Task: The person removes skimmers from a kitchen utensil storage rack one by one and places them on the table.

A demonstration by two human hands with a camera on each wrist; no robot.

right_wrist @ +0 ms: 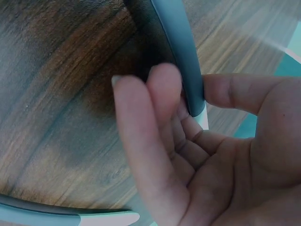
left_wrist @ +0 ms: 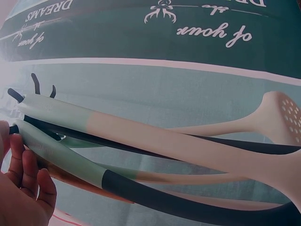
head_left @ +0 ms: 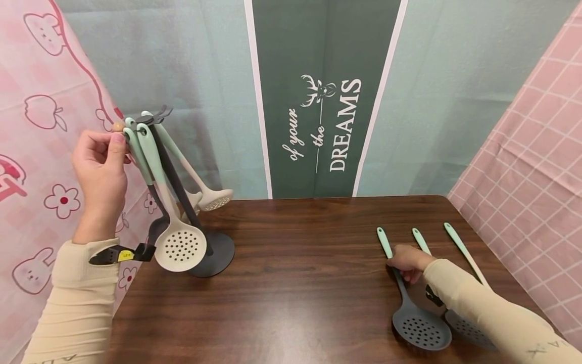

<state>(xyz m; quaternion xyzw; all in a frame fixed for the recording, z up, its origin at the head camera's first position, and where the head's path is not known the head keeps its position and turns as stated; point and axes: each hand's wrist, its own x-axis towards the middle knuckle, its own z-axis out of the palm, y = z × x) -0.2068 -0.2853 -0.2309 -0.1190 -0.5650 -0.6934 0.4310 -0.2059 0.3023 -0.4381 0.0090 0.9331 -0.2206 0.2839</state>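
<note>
At the left stands a dark utensil stand [head_left: 223,257] hung with several mint-handled utensils. My left hand [head_left: 102,164] is at its top, thumb and fingers pinching a hook tip beside a mint handle end. That handle belongs to a dark utensil [left_wrist: 136,188]; a cream skimmer [head_left: 181,265] hangs in front of it. On the right, my right hand [head_left: 409,259] pinches the handle of a dark grey skimmer [head_left: 420,316] between thumb and fingers. Its perforated head lies toward the near edge and its mint end points away, close over the table.
Beside that skimmer lie another mint-handled utensil [head_left: 420,240] and a cream-shafted one [head_left: 459,244], partly hidden by my right sleeve. The brown wooden table [head_left: 295,263] reaches a grey-green curtain [head_left: 218,76] behind. Pink cloths hang at both sides.
</note>
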